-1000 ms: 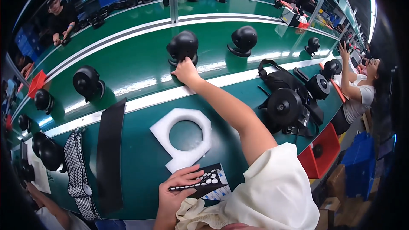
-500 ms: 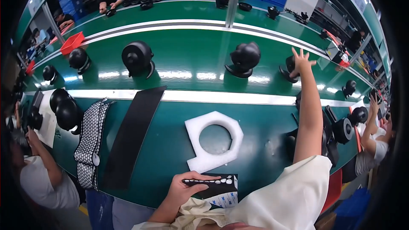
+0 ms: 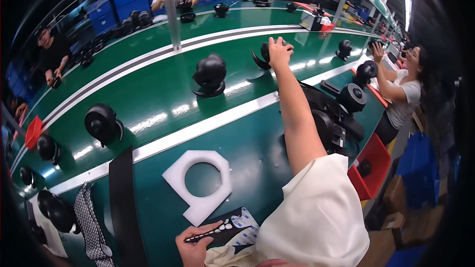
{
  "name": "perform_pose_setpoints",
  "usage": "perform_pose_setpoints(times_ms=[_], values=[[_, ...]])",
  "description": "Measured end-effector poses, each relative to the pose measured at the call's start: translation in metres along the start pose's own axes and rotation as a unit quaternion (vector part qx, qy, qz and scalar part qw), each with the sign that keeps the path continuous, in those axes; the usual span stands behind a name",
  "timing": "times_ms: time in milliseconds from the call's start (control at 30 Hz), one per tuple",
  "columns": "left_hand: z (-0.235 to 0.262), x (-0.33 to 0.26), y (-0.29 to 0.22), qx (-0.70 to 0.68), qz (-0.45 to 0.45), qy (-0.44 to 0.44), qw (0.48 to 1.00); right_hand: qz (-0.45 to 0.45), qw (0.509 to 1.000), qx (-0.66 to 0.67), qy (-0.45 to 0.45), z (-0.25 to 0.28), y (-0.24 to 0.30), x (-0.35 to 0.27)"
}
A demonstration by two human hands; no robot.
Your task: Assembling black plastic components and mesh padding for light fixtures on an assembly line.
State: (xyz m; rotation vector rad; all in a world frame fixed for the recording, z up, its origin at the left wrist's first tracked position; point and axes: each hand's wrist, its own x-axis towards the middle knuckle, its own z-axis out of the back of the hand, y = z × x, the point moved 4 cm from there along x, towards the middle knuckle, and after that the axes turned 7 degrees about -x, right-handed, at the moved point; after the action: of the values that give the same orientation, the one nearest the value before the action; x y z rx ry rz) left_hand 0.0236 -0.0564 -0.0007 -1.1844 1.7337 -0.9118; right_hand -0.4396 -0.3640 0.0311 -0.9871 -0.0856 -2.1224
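Black round-bodied device with crescent base (image 3: 265, 52) is at right hand (image 3: 280, 54) over glossy green belt (image 3: 158, 81), can't tell if its grip has closed, while left hand (image 3: 193, 247) pinches folded black white-dotted sheet (image 3: 225, 238).

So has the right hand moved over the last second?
Yes: judged against the white foam on the bench, the right hand has shifted to the right.
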Motion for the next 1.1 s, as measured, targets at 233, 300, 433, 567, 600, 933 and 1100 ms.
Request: perform_pose_setpoints(times_ms=[233, 300, 433, 567, 600, 933, 1100], values=[[-0.006, -0.007, 0.004, -0.054, -0.057, 0.008, 0.997, -0.084, 0.950, 0.300, 0.004, 0.102, -0.029, 0.028], [-0.007, -0.009, 0.006, -0.061, -0.104, 0.020, 0.993, -0.031, 0.902, 0.426, -0.070, 0.131, -0.026, 0.032], [0.008, -0.013, 0.004, -0.048, -0.148, 0.074, 0.985, 0.048, 0.784, 0.617, -0.048, 0.182, 0.001, -0.009], [0.045, -0.017, -0.019, -0.110, -0.141, 0.033, 0.983, 0.070, 0.459, 0.854, 0.236, 0.226, 0.033, -0.127], [0.046, -0.015, -0.023, -0.175, -0.132, 0.090, 0.972, 0.091, 0.383, 0.878, 0.272, 0.225, 0.039, -0.159], [0.036, 0.004, -0.019, -0.049, -0.226, 0.087, 0.969, 0.462, 0.498, 0.673, 0.292, 0.216, 0.073, -0.247], [0.008, 0.004, -0.027, 0.090, -0.232, 0.090, 0.964, 0.512, 0.533, 0.609, 0.287, 0.205, 0.070, -0.246]])
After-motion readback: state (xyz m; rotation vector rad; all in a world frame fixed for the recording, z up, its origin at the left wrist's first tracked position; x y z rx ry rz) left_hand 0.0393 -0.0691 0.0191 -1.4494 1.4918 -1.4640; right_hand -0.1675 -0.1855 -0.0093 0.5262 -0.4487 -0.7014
